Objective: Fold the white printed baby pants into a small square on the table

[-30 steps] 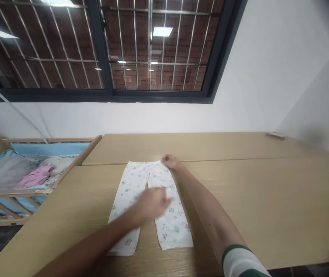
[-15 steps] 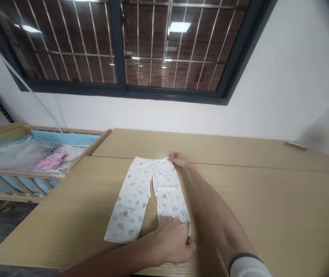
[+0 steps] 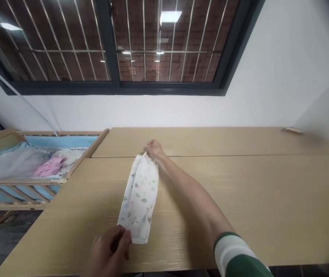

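Note:
White baby pants (image 3: 141, 196) with a small green and pink print lie on the wooden table, folded lengthwise so one leg covers the other. At the far end, my right hand (image 3: 154, 149) is closed on the waistband, pinching its corner. Down at the near end, my left hand (image 3: 109, 248) has its thumb and fingers pinched together at the left corner of the leg hem. Part of that corner is hidden behind the fingers, and the hand is slightly blurred.
The wooden tabletop (image 3: 227, 204) runs to the white wall under a barred window (image 3: 164, 88). On the left stands a wooden crib (image 3: 22, 186) with blue lining, holding pink cloth (image 3: 49, 166) and white netting (image 3: 17, 161). A small pale object (image 3: 293, 130) lies at the back right.
The right leg of the pants has been folded over onto the left one. Both hands have moved left with the cloth, and the view has shifted slightly.

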`<state>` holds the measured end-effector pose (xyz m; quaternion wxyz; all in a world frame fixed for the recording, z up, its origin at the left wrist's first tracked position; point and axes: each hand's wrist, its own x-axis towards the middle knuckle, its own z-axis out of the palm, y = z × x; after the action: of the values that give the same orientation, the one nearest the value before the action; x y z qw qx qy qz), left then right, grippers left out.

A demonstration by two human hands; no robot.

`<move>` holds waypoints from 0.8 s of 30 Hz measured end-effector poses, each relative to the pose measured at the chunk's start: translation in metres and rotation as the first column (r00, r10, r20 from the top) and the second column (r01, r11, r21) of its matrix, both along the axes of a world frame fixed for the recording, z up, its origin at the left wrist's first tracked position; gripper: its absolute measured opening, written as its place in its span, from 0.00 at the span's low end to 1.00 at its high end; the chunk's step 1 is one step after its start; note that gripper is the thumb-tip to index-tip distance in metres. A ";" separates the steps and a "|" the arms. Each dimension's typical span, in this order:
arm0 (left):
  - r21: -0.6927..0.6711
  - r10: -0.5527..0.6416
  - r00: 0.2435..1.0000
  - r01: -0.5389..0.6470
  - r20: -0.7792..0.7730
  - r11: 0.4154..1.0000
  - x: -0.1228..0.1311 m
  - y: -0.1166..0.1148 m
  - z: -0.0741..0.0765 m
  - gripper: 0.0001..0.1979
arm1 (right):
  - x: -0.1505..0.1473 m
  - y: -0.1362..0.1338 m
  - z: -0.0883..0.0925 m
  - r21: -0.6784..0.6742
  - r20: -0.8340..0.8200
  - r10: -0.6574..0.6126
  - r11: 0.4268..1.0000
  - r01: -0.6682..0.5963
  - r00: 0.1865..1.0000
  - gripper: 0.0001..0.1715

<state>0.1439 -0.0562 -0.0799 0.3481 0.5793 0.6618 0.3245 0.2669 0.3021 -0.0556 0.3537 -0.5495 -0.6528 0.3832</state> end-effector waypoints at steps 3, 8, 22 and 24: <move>-0.024 0.043 0.989 -0.047 -0.139 0.999 -0.022 -0.008 -0.021 0.24 | -0.033 -0.005 -0.011 0.052 0.143 0.019 0.998 -0.027 0.990 0.19; -0.106 0.001 0.927 -0.044 -0.376 0.993 -0.033 -0.009 -0.038 0.19 | -0.058 -0.011 -0.023 0.088 0.342 0.062 0.991 -0.098 0.938 0.18; 0.576 0.256 0.612 0.406 -0.748 0.710 -0.027 -0.010 -0.057 0.20 | -0.034 -0.137 0.006 0.235 0.467 0.631 0.587 -0.775 0.620 0.29; 0.582 0.299 0.550 0.460 -0.780 0.671 -0.017 -0.010 -0.074 0.22 | -0.020 -0.180 -0.001 0.193 0.501 0.752 0.386 -0.902 0.429 0.34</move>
<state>0.1268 -0.0664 -0.1541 -0.2558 0.7808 0.5218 0.2293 0.2469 0.1225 -0.0564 0.1067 -0.1026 -0.9559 0.2538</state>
